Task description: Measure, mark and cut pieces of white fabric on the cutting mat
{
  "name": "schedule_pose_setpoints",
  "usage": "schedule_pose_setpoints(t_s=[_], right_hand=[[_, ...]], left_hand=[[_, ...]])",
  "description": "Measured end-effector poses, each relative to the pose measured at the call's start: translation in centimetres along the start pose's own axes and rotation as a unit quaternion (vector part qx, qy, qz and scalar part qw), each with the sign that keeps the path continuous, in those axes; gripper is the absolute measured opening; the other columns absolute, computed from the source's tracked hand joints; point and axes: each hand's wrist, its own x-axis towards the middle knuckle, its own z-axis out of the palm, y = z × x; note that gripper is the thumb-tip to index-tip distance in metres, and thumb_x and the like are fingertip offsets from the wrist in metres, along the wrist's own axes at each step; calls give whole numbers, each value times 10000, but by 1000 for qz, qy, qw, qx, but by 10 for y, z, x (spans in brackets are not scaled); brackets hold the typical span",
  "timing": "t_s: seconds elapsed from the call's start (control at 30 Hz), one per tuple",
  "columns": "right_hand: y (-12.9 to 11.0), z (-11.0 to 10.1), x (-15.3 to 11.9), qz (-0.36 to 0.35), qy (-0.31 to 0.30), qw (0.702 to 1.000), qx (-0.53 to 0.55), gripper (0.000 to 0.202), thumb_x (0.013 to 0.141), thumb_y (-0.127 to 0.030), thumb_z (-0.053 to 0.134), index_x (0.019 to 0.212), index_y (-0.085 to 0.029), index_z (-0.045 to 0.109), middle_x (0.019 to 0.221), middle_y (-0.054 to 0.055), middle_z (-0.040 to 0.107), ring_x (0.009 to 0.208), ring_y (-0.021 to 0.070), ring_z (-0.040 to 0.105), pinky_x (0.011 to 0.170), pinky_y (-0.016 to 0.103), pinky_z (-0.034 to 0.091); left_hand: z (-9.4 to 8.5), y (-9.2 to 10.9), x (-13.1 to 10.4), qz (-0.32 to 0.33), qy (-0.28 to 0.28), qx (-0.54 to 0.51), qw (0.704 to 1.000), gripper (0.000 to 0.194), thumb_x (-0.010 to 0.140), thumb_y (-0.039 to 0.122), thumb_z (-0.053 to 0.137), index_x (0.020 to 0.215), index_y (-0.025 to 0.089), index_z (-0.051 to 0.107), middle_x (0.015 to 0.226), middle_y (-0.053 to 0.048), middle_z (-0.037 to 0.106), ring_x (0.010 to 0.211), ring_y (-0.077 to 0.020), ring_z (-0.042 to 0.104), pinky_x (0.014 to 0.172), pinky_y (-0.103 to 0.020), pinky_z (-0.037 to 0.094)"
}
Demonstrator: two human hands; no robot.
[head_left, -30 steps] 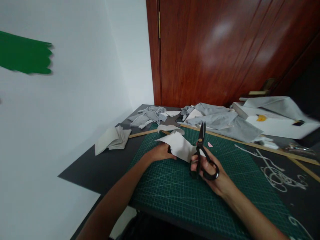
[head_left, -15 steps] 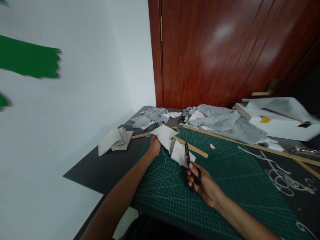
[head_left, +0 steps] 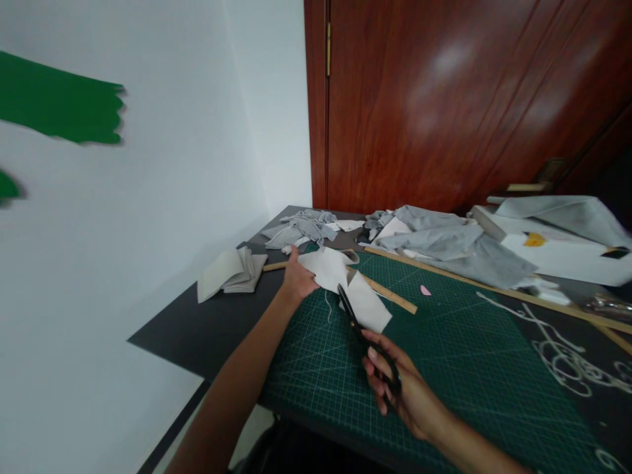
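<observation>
My left hand (head_left: 299, 276) grips the left edge of a whitish piece of fabric (head_left: 326, 264), its thumb raised and the fingers partly under the cloth. Black-handled scissors (head_left: 353, 318) are in my right hand (head_left: 395, 378), with fingers through the handle loops. The blades point up and left, and their tip is at the lower right edge of the fabric. Just right of the blades, another flat whitish fabric piece (head_left: 368, 304) lies on the green cutting mat (head_left: 316, 365). A loose thread hangs below the held cloth.
Folded cream fabric (head_left: 232, 271) lies at the left. Grey scraps (head_left: 303, 227) and a larger grey cloth heap (head_left: 444, 234) lie at the back. A wooden ruler (head_left: 388, 293) crosses the mat near a pink chalk-like piece (head_left: 425, 289). White cord (head_left: 563, 362) is tangled at right.
The scissors have moved left and down, from over the right fabric piece to the held cloth's edge. That piece now lies flatter. My left thumb has lifted.
</observation>
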Motion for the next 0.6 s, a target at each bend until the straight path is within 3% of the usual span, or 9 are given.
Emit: schedule_pose_setpoints(t_s=[0.1,0.17,0.33,0.6], right_hand=[[2,3,-1,8,48,999,16,782,663,-617,928,1269,-251,596,735,-55,567,539,106,473,336,176,379],[1,3,0,-3,72,997,23,774,648,-622,934,1237,-254,592,743,-59,561,548,103,467,335,166,353],[-8,-1,4,-29,110,993,42,741,613,-593,959,1155,-252,587,751,-66,551,548,86,433,339,151,326],[-12,2,-4,11,63,994,91,662,616,-550,960,1082,-241,607,723,-72,519,522,66,385,330,127,252]], left_hand=[[1,-6,6,25,76,-26,996,345,1021,466,575,1096,146,681,961,-117,792,1030,-260,752,1003,-419,570],[7,-14,6,51,99,-39,993,298,1045,389,558,1201,153,650,1112,-122,785,1110,-220,731,1045,-382,547],[24,-30,-3,107,94,-77,987,409,1005,407,646,1338,173,604,1314,-135,729,1248,-233,675,1097,-401,518],[16,-20,4,107,187,-107,971,364,1089,403,441,1295,183,644,1196,-110,771,1184,-233,706,1016,-366,569]])
